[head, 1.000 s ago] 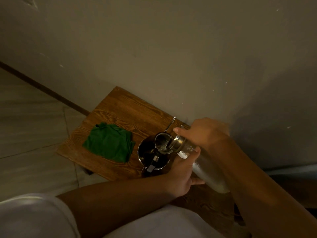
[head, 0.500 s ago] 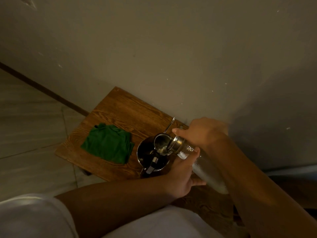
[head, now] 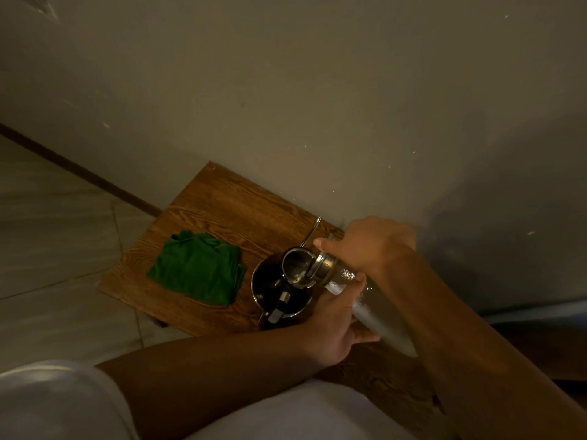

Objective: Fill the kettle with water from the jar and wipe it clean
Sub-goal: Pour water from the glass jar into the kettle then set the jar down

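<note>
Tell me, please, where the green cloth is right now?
In the head view, the cloth lies on the wooden board, left of the kettle, untouched by either hand.

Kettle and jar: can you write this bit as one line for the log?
step: pouring | jar: tilted, both hands, mouth over kettle opening | right hand: near neck | left hand: under body | green cloth: unused

- Jar (head: pixel 365 300): tilted, mouth over kettle (head: pixel 279 290) opening, gripped by right hand (head: pixel 368 242) and left hand (head: pixel 333 325).
- Green cloth (head: pixel 197 271): on wooden table (head: pixel 222 204), at 9 o'clock from kettle.
</note>
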